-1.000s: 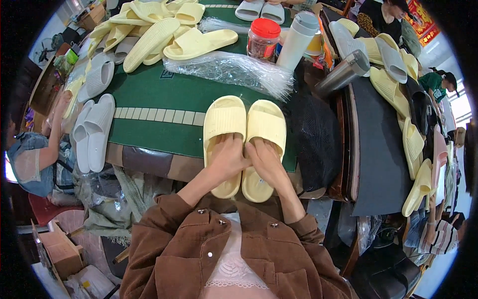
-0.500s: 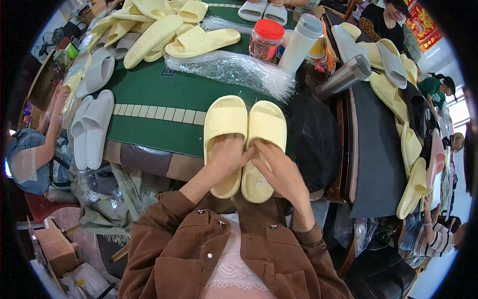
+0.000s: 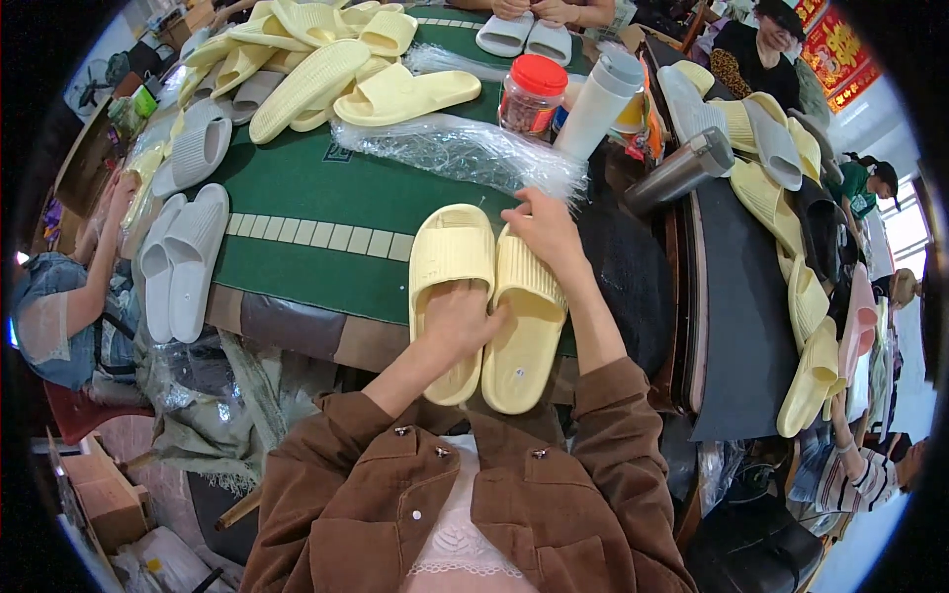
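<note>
Two yellow slide slippers stand side by side before me, toes pointing away: the left slipper (image 3: 450, 252) and the right slipper (image 3: 519, 366). The fingers of my left hand (image 3: 457, 321) reach under the left slipper's strap, partly hidden, while its thumb lies across to the right slipper's inner edge. My right hand (image 3: 546, 232) is closed over the toe end of the right slipper, fingertips bent. Whatever they hold is too small to make out. Just beyond the hand lies a bundle of thin clear plastic strands (image 3: 465, 153).
Yellow slippers (image 3: 311, 84) are heaped at the far left of the green tabletop (image 3: 297, 183); a grey pair (image 3: 188, 262) stands nearer. A red-lidded jar (image 3: 534, 94), a white bottle (image 3: 600, 99) and a steel flask (image 3: 682, 170) stand at the right. Other people sit around.
My right hand has moved out of the right slipper's opening, forward to its toe. My left hand stays in the left slipper. Far off, another person's hands now show more on the grey slippers.
</note>
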`<state>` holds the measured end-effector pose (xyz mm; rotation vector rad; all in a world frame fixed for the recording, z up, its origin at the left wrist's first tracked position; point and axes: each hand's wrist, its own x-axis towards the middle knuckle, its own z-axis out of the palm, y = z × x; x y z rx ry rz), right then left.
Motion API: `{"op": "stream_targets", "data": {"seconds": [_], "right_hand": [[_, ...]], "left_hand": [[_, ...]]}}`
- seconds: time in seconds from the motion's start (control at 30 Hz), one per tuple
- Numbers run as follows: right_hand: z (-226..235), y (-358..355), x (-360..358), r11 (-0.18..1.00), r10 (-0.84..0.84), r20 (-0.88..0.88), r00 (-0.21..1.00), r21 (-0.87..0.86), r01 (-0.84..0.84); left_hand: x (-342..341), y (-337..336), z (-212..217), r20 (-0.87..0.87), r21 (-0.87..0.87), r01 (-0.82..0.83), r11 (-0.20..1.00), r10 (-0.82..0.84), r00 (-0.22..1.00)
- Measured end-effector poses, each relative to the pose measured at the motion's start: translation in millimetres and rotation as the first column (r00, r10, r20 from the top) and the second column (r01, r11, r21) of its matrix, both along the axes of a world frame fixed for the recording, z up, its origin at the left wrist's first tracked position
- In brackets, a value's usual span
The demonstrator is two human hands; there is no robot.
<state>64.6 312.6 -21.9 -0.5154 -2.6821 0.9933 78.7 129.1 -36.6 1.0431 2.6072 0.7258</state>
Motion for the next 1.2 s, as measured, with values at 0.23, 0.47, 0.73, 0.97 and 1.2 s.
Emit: {"op": "stream_targets", "data": {"seconds": [0.23,0.47,0.73,0.97,1.2], "right_hand": [[-2.5,-5.8,-16.5,0.956,0.039,-0.016,0.999,-0.289,-0.042],[-13.5,-6.6,-31.1,0.96,0.251,-0.14,0.958,0.164,-0.227],[-6.3,-8.2,-26.4,0.966,0.257,-0.108,0.96,0.034,-0.255],[9.1,-20.6,-9.3,0.979,0.153,-0.271,0.95,0.171,-0.109],[6.6,-34.5,2.2,0.988,0.087,-0.441,0.893,-0.077,-0.134]], "left_hand": [[-2.8,0.0,-0.8,0.112,-0.036,-0.005,0.999,0.009,0.994],[-1.0,1.2,-3.2,0.013,-0.043,-0.003,0.999,0.004,1.0],[-1.1,1.1,3.3,0.094,-0.082,0.007,0.997,0.001,0.996],[8.3,-28.5,11.7,-0.511,0.145,0.24,0.96,-0.135,0.849],[-19.6,-28.3,59.4,-0.133,0.364,0.125,0.923,-0.081,0.988]]}}
